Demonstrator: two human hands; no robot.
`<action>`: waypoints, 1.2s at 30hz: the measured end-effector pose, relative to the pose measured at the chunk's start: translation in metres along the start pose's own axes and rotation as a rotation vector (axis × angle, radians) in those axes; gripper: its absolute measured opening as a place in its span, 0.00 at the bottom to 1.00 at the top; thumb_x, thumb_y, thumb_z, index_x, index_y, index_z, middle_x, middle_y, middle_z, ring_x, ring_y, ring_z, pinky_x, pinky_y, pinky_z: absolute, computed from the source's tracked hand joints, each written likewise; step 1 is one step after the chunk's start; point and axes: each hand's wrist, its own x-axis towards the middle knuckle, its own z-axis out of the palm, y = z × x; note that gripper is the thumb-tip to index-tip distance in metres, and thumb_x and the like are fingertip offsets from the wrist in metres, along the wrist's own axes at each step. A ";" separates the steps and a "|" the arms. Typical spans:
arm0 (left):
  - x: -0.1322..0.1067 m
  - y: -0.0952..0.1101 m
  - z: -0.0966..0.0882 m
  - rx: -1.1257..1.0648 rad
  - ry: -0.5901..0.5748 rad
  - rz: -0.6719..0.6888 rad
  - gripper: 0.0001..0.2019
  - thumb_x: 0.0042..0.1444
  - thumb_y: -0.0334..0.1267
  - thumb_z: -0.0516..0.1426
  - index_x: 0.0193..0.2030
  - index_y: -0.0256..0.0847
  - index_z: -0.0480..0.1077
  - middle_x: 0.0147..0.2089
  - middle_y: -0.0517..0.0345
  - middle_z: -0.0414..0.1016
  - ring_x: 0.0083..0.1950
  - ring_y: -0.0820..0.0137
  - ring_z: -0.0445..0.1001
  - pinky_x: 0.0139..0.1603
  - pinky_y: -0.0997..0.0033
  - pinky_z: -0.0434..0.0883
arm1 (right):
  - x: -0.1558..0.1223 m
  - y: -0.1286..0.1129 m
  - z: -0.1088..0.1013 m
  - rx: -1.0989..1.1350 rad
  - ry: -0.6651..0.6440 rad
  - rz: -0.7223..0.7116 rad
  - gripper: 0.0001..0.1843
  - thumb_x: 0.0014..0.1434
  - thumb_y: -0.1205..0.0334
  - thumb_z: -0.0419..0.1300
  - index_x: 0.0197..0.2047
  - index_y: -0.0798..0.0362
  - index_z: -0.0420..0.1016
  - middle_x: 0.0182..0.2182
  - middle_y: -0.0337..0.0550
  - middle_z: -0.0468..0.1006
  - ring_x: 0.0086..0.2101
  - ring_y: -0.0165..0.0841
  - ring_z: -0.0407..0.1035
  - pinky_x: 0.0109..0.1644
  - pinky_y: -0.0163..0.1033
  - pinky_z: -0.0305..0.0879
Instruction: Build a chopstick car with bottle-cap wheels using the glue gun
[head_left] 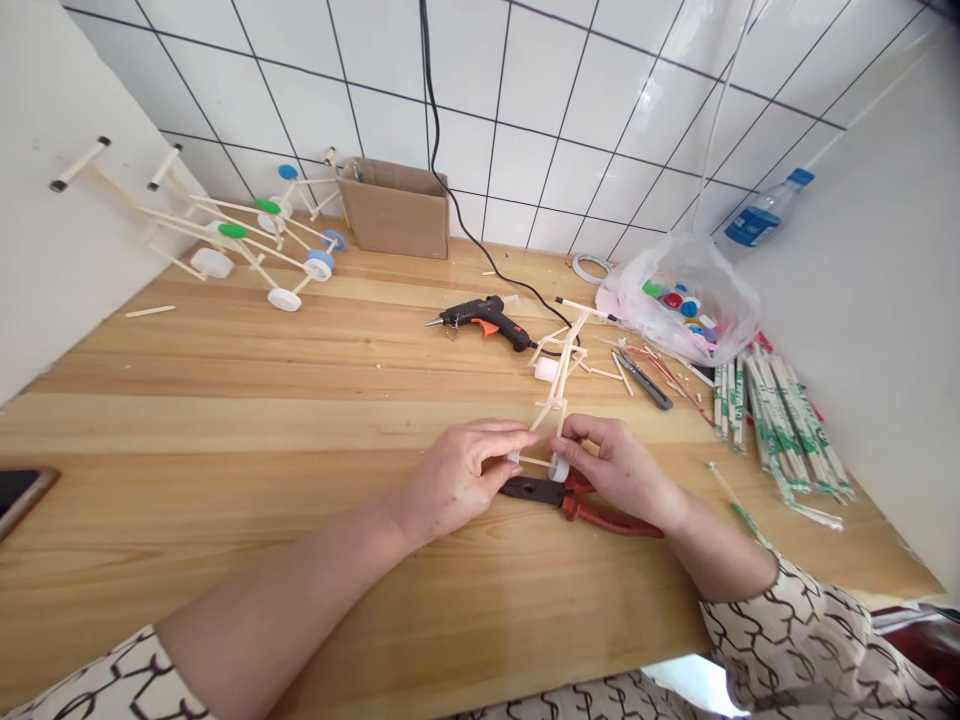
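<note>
now, in the head view, the left hand (457, 470) and the right hand (615, 465) both pinch the little stick car (556, 403) by its near wheels (559, 470), maybe to keep it steady. it sits over the table (300, 410) just beside the pliers (570, 507); touching is hard to tell. the left hand half hides one wheel, and the phone (19, 490) is cut off.

Light was bright and fairly even, with pale glare toward the upper right of the tiled wall (540, 70) and a soft sheen on the near part of the desk (337, 380). Shadows were faint. Wide-angle distortion slanted the grout lines, and the top right corner darkened. Fine detail on the wooden-stick car (557, 403) looked slightly soft.
</note>
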 end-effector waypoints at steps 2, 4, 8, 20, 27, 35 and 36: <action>0.000 0.000 0.000 0.007 -0.004 0.005 0.16 0.50 0.26 0.56 0.45 0.41 0.74 0.47 0.52 0.77 0.47 0.68 0.75 0.52 0.68 0.70 | 0.000 0.000 0.000 0.002 -0.006 -0.001 0.15 0.58 0.59 0.51 0.21 0.55 0.64 0.18 0.35 0.66 0.23 0.26 0.59 0.29 0.31 0.57; 0.000 -0.001 0.000 0.012 -0.009 0.007 0.16 0.50 0.25 0.57 0.45 0.40 0.74 0.47 0.52 0.77 0.47 0.68 0.75 0.52 0.68 0.70 | 0.000 -0.001 0.000 0.012 -0.016 0.000 0.15 0.58 0.59 0.51 0.22 0.55 0.65 0.19 0.35 0.67 0.23 0.27 0.60 0.30 0.31 0.58; -0.001 -0.002 0.000 0.011 -0.004 0.007 0.16 0.50 0.26 0.57 0.45 0.41 0.74 0.47 0.53 0.77 0.47 0.68 0.75 0.52 0.68 0.70 | -0.001 -0.003 -0.002 0.038 -0.038 0.013 0.15 0.58 0.58 0.51 0.23 0.55 0.66 0.20 0.36 0.69 0.24 0.27 0.62 0.31 0.32 0.59; 0.000 -0.002 0.001 0.040 0.009 0.022 0.16 0.50 0.25 0.56 0.46 0.39 0.74 0.47 0.52 0.77 0.48 0.68 0.75 0.52 0.69 0.70 | -0.001 -0.006 -0.004 0.026 -0.079 0.018 0.16 0.58 0.57 0.51 0.24 0.56 0.69 0.21 0.38 0.72 0.26 0.29 0.64 0.33 0.33 0.60; 0.000 -0.001 0.000 0.032 -0.004 0.018 0.15 0.51 0.26 0.56 0.46 0.38 0.74 0.47 0.51 0.77 0.47 0.67 0.75 0.52 0.69 0.70 | -0.001 -0.010 -0.009 0.052 -0.084 0.018 0.15 0.58 0.55 0.51 0.30 0.56 0.72 0.25 0.39 0.74 0.29 0.31 0.67 0.37 0.33 0.62; 0.001 0.000 -0.001 0.022 -0.032 0.009 0.15 0.50 0.25 0.56 0.45 0.36 0.74 0.47 0.50 0.76 0.48 0.67 0.74 0.52 0.70 0.69 | -0.004 -0.009 -0.024 -0.022 0.050 0.005 0.16 0.58 0.53 0.51 0.34 0.55 0.74 0.31 0.43 0.78 0.34 0.33 0.70 0.37 0.35 0.64; 0.001 0.000 -0.002 0.021 -0.034 0.004 0.15 0.50 0.24 0.56 0.45 0.36 0.74 0.47 0.50 0.76 0.48 0.67 0.74 0.51 0.71 0.69 | -0.005 -0.011 -0.027 -0.043 0.071 0.013 0.16 0.58 0.53 0.51 0.33 0.55 0.74 0.31 0.43 0.78 0.34 0.34 0.70 0.36 0.36 0.64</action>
